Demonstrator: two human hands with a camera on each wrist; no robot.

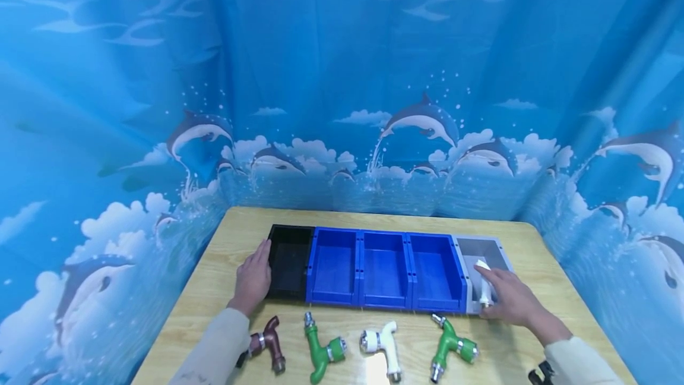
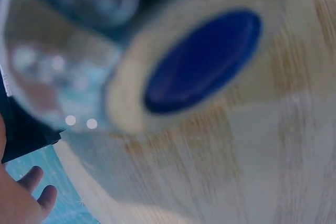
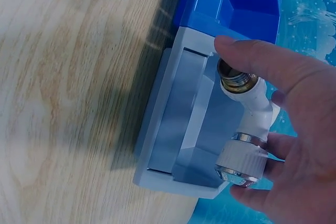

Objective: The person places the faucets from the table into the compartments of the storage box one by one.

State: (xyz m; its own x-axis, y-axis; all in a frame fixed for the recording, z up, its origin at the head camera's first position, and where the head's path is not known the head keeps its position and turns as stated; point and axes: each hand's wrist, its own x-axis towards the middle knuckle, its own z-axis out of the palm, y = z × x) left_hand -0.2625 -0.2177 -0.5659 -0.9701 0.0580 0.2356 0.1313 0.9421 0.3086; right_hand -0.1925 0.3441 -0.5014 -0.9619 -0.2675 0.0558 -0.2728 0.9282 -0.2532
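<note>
My right hand (image 1: 512, 299) holds a white plastic tap (image 3: 255, 111) over the grey bin (image 1: 477, 246) at the right end of the row. In the right wrist view, the thumb lies by the tap's threaded metal end, and the other fingers are behind its body and ribbed collar. My left hand (image 1: 253, 277) rests against the outer left side of the black bin (image 1: 289, 263), fingers extended. In the left wrist view, only part of that hand (image 2: 23, 198) shows at the lower left, and a blurred rounded object with a blue oval (image 2: 202, 61) covers much of the picture.
Three blue bins (image 1: 383, 269) stand between the black and grey ones. Before the row lie a brown tap (image 1: 271, 340), a green tap (image 1: 319, 354), another white tap (image 1: 389, 349) and a second green tap (image 1: 447, 346) on the wooden table (image 1: 214, 275). A dolphin-print curtain (image 1: 342, 106) surrounds it.
</note>
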